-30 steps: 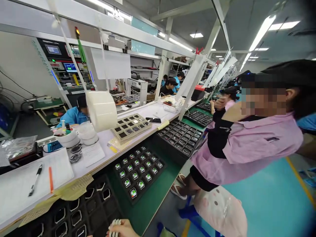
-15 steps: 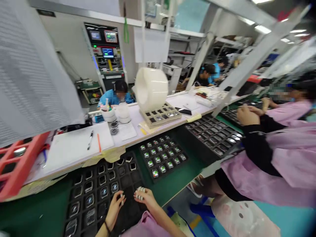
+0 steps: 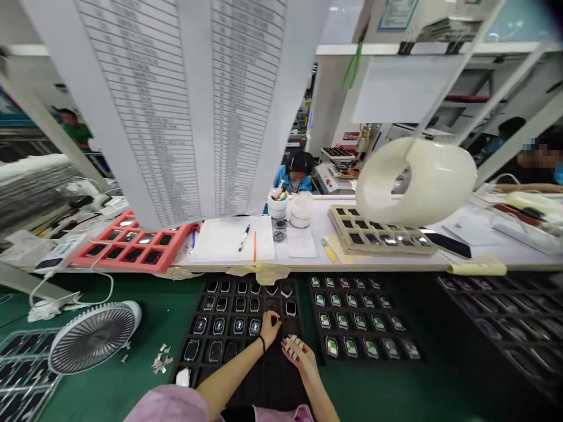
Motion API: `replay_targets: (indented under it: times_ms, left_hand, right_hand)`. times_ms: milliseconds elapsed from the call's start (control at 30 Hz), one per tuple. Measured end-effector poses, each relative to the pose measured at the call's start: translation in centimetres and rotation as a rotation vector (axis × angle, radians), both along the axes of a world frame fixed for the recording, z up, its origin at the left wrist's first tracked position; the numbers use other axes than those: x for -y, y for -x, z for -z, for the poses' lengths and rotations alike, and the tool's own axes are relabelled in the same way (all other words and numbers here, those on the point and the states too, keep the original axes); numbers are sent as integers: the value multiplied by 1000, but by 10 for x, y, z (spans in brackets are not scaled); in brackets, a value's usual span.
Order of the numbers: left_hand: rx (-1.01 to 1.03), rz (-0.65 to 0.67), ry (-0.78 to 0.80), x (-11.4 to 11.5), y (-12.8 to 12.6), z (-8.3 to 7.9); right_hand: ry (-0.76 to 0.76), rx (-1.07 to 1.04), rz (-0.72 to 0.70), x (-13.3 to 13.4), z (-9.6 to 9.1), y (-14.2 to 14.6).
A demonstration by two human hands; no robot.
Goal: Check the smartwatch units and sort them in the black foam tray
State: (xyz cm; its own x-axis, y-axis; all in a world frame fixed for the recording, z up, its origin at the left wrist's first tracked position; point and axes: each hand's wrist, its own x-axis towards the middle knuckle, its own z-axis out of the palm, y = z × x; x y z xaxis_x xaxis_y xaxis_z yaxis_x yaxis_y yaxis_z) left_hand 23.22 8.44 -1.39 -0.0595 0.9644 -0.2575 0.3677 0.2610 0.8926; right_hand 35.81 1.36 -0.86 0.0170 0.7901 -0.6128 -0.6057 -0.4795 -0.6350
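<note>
Currently, head view: left hand [image 3: 270, 329] lies over the matte black gridded tray [image 3: 273, 384], fingers bent inward; cannot tell whether they grip anything. Right hand [image 3: 299, 353], white sleeves banding its fingers, curls just beside; grip likewise unclear. Glossy, rounded-square watch units [image 3: 240, 326] fill compartments left of the hands. Smooth green table [image 3: 369, 390] beneath.

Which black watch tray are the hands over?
The black tray just left of the neighbouring tray with partly green watch screens. The left hand and right hand are both over it; the others have no hand over them.
</note>
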Motion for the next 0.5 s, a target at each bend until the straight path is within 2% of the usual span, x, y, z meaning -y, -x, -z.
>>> replay_targets:
  times_ms: [167, 333, 400, 500]
  left_hand:
    - [-52, 205, -64, 15, 10, -20]
    - [40, 651, -144, 32, 24, -39]
    - [59, 689, -146, 34, 28, -42]
    - [28, 638, -103, 33, 29, -41]
  right_hand:
    - [19, 16, -59, -18, 6, -5]
    - [-13, -22, -286, -25, 1, -13]
    - [-51, -7, -357, -23, -3, -13]
    - [-57, 7, -397, -17, -5, -6]
